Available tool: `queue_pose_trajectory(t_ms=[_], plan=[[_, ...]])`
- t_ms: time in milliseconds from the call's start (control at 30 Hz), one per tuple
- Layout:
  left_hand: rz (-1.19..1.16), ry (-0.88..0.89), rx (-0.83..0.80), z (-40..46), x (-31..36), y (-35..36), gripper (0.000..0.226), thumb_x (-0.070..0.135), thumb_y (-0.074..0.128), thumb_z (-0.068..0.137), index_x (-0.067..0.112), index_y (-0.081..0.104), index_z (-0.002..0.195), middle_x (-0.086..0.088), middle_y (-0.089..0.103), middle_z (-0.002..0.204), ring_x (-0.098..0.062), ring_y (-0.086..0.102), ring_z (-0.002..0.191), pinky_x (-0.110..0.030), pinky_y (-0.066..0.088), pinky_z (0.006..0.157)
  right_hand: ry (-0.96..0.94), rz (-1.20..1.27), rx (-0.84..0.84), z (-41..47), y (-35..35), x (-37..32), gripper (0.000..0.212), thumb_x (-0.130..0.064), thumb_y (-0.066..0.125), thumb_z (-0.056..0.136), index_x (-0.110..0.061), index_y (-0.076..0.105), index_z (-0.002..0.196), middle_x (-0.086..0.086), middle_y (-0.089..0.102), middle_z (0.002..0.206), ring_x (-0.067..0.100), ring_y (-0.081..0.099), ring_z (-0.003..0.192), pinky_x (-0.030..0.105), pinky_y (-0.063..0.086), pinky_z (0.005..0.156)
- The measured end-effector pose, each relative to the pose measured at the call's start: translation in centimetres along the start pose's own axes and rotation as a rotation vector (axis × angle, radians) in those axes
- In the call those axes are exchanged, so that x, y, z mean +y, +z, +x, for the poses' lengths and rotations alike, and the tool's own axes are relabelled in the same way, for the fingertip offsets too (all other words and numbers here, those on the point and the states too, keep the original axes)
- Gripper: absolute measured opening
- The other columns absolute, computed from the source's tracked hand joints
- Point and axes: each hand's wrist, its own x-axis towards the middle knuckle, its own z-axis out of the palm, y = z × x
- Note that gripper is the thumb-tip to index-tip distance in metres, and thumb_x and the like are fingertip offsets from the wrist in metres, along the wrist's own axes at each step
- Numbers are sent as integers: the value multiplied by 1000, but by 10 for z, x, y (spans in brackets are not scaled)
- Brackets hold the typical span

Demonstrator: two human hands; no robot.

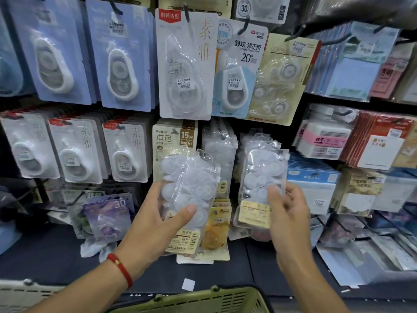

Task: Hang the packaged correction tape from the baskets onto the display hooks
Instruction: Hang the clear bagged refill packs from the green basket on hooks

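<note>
Hands hold one clear pack of correction tape each, raised in front of a wall of hanging stationery. The left hand (167, 213) grips the left pack (189, 190) from below, thumb pressed across its front and fingers curled behind. The right hand (286, 213) pinches the right pack (261, 188) at its lower right edge, thumb on the front. Both packs stand roughly upright and apart from each other, just before a row of similar clear packs (218, 150) hanging on hooks. A red cord (120, 268) circles the left wrist. Below, at the frame's bottom edge, the rim of a green basket (203, 300) shows, with a grey basket (24, 292) to its left.
</note>
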Motion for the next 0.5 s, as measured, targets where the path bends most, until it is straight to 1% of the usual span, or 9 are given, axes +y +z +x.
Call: queue_pose_trajectory(t_ms=[67,167,233,333,433,500], plan=[[13,1,1,-1,0,0,53,35,82,80,35,58,126,19,74,121,1,69,112,-8,51,88,-24,-16,18,9,-7,-2,5,-40,62,104,-37,67,105,4,77,104,34,74,101,65,57,91],[23,-4,2,-1,0,0,48,35,82,81,40,59,122,18,74,120,1,70,111,-10,53,88,-21,-1,1,16,-11,-1,16,-40,64,103,-29,68,114,5,78,108,33,73,106,64,55,98],[23,-6,3,-1,1,0,47,35,82,81,38,59,122,17,74,120,-1,70,111,-13,55,88,-10,25,-1,20,-11,0,18,-38,65,103,-26,70,115,4,79,107,30,75,104,61,58,97],[12,-3,10,-2,3,1,51,35,82,80,35,59,126,18,75,119,0,70,110,-10,53,87,29,69,22,26,-11,3,16,-34,64,105,-23,73,112,4,81,101,27,78,93,58,61,91],[10,-1,14,-3,4,1,52,34,82,79,33,59,126,17,75,118,-1,71,109,-10,53,85,44,95,9,28,-14,5,14,-31,65,103,-26,77,109,4,81,101,25,77,90,54,60,89],[9,-1,14,-3,4,2,50,31,81,80,32,59,124,17,75,117,-1,71,108,-9,53,84,24,94,-8,28,-16,5,19,-33,64,99,-28,77,111,3,82,101,24,78,90,48,61,86]])
